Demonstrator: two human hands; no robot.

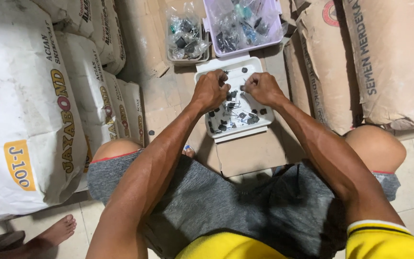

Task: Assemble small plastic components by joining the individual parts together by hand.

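A white rectangular tray (255,64) lies on a piece of cardboard on the floor between my knees, with several small black parts and thin metal pins (235,115) scattered in it. My left hand (211,89) and my right hand (263,88) hover over the tray, close together, fingers curled tight. Each seems to pinch a small dark piece, but the pieces are mostly hidden by the fingers.
Behind the tray stand a lilac bin (245,24) and a grey box (186,33), both full of small plastic bags with parts. Large stacked sacks (29,110) wall the left side, brown sacks (389,62) the right. A person's bare foot (53,232) rests at lower left.
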